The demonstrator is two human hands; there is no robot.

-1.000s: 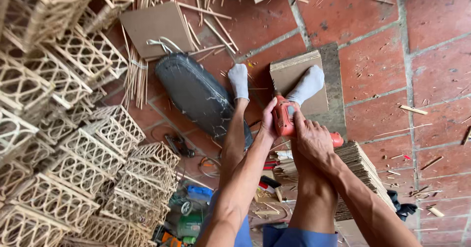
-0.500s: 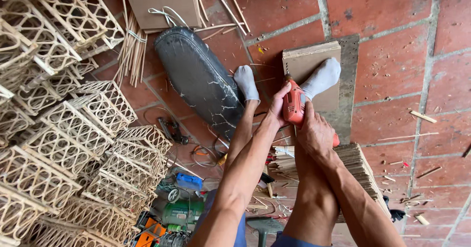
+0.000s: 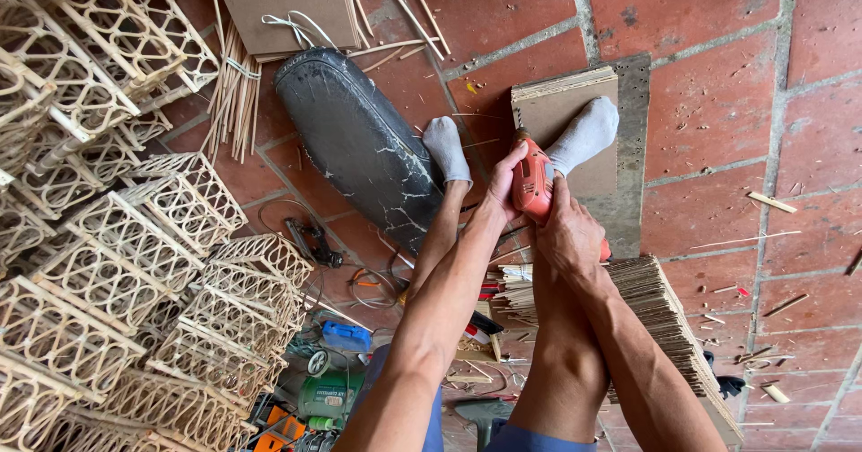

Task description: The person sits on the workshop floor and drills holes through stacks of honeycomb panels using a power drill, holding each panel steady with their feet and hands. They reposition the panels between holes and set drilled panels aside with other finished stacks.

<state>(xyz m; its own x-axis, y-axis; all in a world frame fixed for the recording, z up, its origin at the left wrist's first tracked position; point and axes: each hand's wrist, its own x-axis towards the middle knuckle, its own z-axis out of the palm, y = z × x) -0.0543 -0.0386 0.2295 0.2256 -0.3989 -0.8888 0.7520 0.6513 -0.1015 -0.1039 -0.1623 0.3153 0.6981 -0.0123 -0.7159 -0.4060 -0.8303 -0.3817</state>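
Note:
Both my hands grip a red power drill (image 3: 535, 181) pointing down at a stack of thin brown boards (image 3: 558, 111) on the tiled floor. My left hand (image 3: 503, 183) wraps the drill's left side. My right hand (image 3: 567, 232) holds its handle from behind. My two feet in grey socks rest on the floor, the left sock (image 3: 446, 149) beside a black cushion (image 3: 359, 142), the right sock (image 3: 585, 135) pressing on the boards. The drill's tip is hidden behind my hands.
Woven bamboo cages (image 3: 117, 263) are piled high along the left. Bamboo sticks (image 3: 235, 93) and a cardboard sheet (image 3: 278, 3) lie at the top. A stack of thin board strips (image 3: 669, 326) sits right of my legs. Tools and a green can (image 3: 328, 394) lie below.
The view has shifted slightly; my hands and the drill sit a little lower and closer to the boards. My grip on the drill is unchanged.

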